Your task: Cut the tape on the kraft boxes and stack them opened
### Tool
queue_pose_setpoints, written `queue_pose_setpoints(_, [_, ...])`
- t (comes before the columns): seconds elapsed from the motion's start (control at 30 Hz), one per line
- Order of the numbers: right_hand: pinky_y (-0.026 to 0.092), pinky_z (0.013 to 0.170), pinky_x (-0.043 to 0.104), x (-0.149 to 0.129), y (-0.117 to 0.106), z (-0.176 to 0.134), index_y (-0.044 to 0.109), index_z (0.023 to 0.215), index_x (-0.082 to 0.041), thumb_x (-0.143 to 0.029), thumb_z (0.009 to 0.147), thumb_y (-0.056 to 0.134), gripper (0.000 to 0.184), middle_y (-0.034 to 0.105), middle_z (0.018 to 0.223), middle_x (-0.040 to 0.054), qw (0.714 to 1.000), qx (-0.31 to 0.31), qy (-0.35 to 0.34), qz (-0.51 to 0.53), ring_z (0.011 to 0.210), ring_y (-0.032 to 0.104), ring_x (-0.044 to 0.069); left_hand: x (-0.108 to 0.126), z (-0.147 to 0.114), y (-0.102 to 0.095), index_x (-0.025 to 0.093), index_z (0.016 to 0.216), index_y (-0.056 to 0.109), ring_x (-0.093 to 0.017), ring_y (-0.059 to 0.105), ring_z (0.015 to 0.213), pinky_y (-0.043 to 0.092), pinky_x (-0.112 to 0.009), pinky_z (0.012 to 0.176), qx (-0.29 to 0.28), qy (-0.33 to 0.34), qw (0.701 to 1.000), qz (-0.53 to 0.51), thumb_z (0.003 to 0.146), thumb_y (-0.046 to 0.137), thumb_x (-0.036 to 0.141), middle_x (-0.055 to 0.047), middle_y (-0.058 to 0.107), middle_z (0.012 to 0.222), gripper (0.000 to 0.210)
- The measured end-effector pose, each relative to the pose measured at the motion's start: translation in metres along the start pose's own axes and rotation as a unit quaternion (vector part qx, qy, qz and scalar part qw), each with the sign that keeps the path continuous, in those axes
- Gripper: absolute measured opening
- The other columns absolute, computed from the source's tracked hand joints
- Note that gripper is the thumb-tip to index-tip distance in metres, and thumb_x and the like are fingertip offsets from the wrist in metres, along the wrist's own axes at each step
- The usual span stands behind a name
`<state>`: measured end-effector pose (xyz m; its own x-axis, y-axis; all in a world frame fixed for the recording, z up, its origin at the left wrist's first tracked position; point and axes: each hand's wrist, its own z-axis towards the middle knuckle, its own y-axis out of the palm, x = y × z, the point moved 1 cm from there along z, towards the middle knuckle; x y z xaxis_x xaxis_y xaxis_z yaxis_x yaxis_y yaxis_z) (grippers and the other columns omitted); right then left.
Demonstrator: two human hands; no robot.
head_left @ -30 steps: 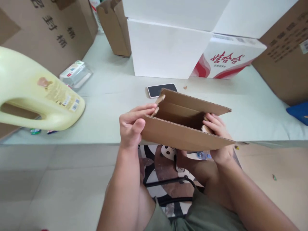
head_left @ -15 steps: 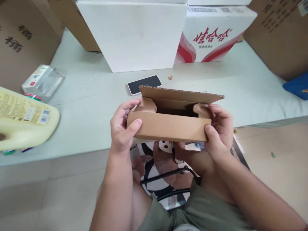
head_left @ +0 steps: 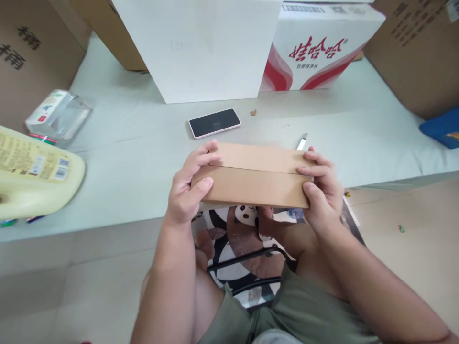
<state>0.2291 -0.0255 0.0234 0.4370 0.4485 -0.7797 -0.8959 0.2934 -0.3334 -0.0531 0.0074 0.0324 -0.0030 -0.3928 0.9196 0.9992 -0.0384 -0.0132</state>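
A small brown cardboard box (head_left: 256, 188) is held between my two hands above the near edge of the table. Its flap (head_left: 256, 156) lies folded down over the opening, so the inside is hidden. My left hand (head_left: 190, 184) grips the left end, thumb on the front side and fingers on the flap. At the right end, my right hand (head_left: 321, 184) holds the box the same way. Just behind the box, a narrow pale blade-like piece (head_left: 302, 141) lies on the table, partly hidden. A phone (head_left: 215, 123) with a dark screen rests beyond the left hand.
A pale green cloth covers the table (head_left: 122, 177). White cartons (head_left: 211, 52) and a red-and-white carton (head_left: 308, 52) stand at the back. On the left are a yellow jug (head_left: 39, 174) and a clear plastic container (head_left: 60, 114). A blue object (head_left: 442, 128) sits at the right edge.
The box's flap, raised with the opening showing, is now down and closed over it. My fingers have moved onto the flap. The narrow piece behind the box has come into view.
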Motion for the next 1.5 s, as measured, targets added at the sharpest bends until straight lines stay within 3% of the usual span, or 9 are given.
queue_pose_setpoints(0.27, [0.025,0.131,0.064,-0.003,-0.001,0.000,0.073,0.107,-0.032,-0.035,0.096,0.058,0.019,0.064,0.144,0.0030,1.000,-0.003,0.009,0.009,0.155,0.041,0.032,0.006,0.002,0.002,0.030,0.095,0.083,-0.035,0.061,0.132,0.041,-0.057,0.122,0.013,0.016,0.999,0.028,0.080,0.064,0.032,-0.003,0.074,0.131,0.024])
queue_pose_setpoints(0.4, [0.033,0.127,0.062,0.006,-0.001,0.001,0.062,0.135,-0.037,-0.048,0.096,0.054,0.041,0.051,0.160,0.0034,0.999,0.005,0.012,0.053,0.155,0.041,0.032,0.004,0.004,-0.006,0.030,0.093,0.083,-0.035,0.061,0.132,0.041,-0.056,0.122,0.036,0.000,0.999,0.004,0.077,0.064,0.030,-0.001,0.075,0.129,0.025])
queue_pose_setpoints(0.5, [0.040,0.123,0.059,0.020,0.001,0.001,0.048,0.149,-0.039,-0.056,0.097,0.052,0.055,0.046,0.164,0.0048,0.992,0.016,0.073,0.103,0.153,0.045,0.030,-0.001,0.008,-0.018,0.029,0.086,0.083,-0.036,0.060,0.133,0.038,-0.057,0.124,0.105,-0.038,0.993,-0.043,0.073,0.063,0.028,-0.001,0.078,0.124,0.025])
queue_pose_setpoints(0.63, [0.040,0.124,0.057,0.028,0.007,-0.001,0.052,0.147,-0.033,-0.066,0.098,0.045,0.060,0.045,0.166,0.0073,0.972,-0.096,0.154,0.148,0.151,0.048,0.030,-0.009,0.012,-0.035,0.029,0.081,0.083,-0.041,0.056,0.137,0.029,-0.063,0.127,0.175,-0.095,0.973,-0.114,0.068,0.066,0.030,0.001,0.080,0.119,0.022])
queue_pose_setpoints(0.7, [0.040,0.125,0.056,0.024,0.010,-0.002,0.049,0.150,-0.034,-0.070,0.096,0.046,0.065,0.036,0.171,0.0064,0.965,-0.128,0.144,0.178,0.152,0.046,0.030,-0.014,0.013,-0.040,0.030,0.085,0.084,-0.041,0.054,0.138,0.029,-0.064,0.126,0.174,-0.101,0.973,-0.109,0.069,0.070,0.034,0.003,0.080,0.120,0.021])
queue_pose_setpoints(0.93, [0.036,0.128,0.057,0.007,0.012,-0.002,0.045,0.151,-0.041,-0.060,0.092,0.064,0.065,0.022,0.177,0.0017,0.984,-0.098,0.029,0.145,0.161,0.029,0.030,-0.026,0.009,-0.039,0.029,0.094,0.085,-0.038,0.067,0.120,0.044,-0.059,0.115,0.238,-0.110,0.965,0.007,0.077,0.078,0.058,-0.001,0.082,0.107,0.035])
queue_pose_setpoints(1.13, [0.034,0.129,0.058,0.000,0.009,-0.004,0.031,0.159,-0.049,-0.039,0.097,0.061,0.069,0.013,0.178,-0.0041,0.996,-0.059,-0.011,0.059,0.165,0.016,0.027,-0.029,0.005,-0.029,0.028,0.115,0.081,-0.032,0.064,0.130,0.043,-0.047,0.120,0.120,-0.082,0.983,0.109,0.087,0.062,0.074,-0.006,0.076,0.129,0.056])
queue_pose_setpoints(1.3, [0.033,0.129,0.061,0.001,0.007,0.000,0.022,0.161,-0.053,-0.043,0.098,0.062,0.076,0.021,0.176,-0.0035,0.997,-0.018,-0.029,0.063,0.165,0.016,0.027,-0.024,0.003,-0.023,0.023,0.133,0.073,-0.036,0.056,0.141,0.039,-0.049,0.122,-0.002,-0.044,0.984,0.170,0.080,0.058,0.086,-0.014,0.065,0.147,0.083])
queue_pose_setpoints(1.5, [0.045,0.121,0.056,0.007,0.000,0.002,0.024,0.159,-0.048,-0.040,0.099,0.063,0.071,0.038,0.170,0.0057,0.997,-0.009,0.013,0.072,0.154,0.043,0.026,-0.012,0.003,-0.003,0.019,0.122,0.076,-0.033,0.065,0.128,0.049,-0.045,0.112,-0.025,-0.077,0.983,0.162,0.087,0.047,0.086,-0.013,0.073,0.134,0.080])
